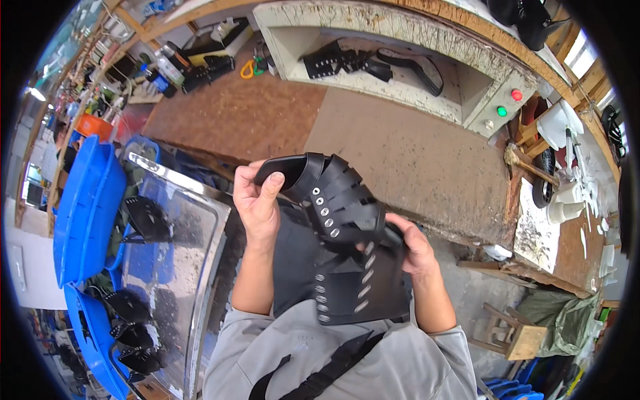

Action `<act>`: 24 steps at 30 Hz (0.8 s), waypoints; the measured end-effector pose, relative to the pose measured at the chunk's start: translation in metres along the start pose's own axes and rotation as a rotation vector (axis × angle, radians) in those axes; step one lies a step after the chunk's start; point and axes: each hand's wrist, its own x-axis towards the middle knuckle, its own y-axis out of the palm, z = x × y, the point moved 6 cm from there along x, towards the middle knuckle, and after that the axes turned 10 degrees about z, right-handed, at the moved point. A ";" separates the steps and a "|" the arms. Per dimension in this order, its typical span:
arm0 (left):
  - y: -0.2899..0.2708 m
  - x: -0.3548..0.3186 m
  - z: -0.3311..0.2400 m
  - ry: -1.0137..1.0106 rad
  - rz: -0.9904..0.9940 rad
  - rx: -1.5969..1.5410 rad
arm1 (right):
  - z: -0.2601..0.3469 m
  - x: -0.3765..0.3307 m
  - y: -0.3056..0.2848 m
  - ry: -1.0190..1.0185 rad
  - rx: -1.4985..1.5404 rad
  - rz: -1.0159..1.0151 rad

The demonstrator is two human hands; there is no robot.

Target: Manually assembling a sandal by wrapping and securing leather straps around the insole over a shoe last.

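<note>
Between my hands I hold a black strappy sandal upper (343,212) above my lap. Rows of silver eyelets run along it, and overlapping straps cross one end. A broad flat black panel hangs down at its lower end, towards my shirt. My left hand (259,200) pinches the upper-left rim, thumb on top and fingers behind. My right hand (413,245) grips the right side beside the panel; part of its fingers is hidden behind the black material.
Ahead runs a brown workbench (393,147). On it stands a pale box (287,47) with black shoe parts inside and red and green buttons. Left are a metal-edged tray table (200,267) and blue basins (90,207) near more black uppers. A wooden stool (510,333) stands right.
</note>
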 end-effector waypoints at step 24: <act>0.062 -0.035 -0.026 0.080 0.606 -0.724 | 0.044 -0.042 0.042 -0.280 -0.592 0.208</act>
